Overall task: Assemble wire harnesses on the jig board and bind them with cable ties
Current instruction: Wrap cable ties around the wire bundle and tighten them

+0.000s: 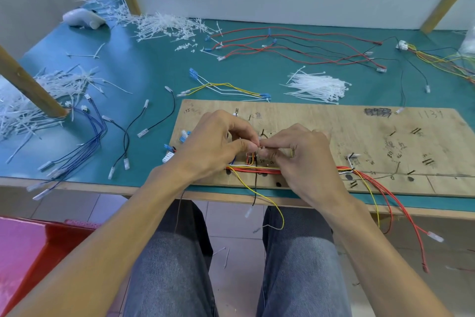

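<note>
A wooden jig board (359,123) lies on the green bench near its front edge. Along the board's near side runs a bundle of red, orange, yellow, white and black wires (257,169); its loose ends hang over the bench edge at the right. My left hand (218,141) and my right hand (300,152) meet above the bundle. Their fingertips pinch a short upright branch of wires (250,158) with something small and white around it, mostly hidden by the fingers. A pile of unused white cable ties (318,86) lies behind the board.
Loose red and black wires (295,44) lie at the back. Blue and black wires (90,136) lie on the left, a yellow-white set (226,89) behind the board. Heaps of cut tie ends (159,24) are at the back left. A wooden post (30,82) stands left. A red stool (30,244) is beside my knees.
</note>
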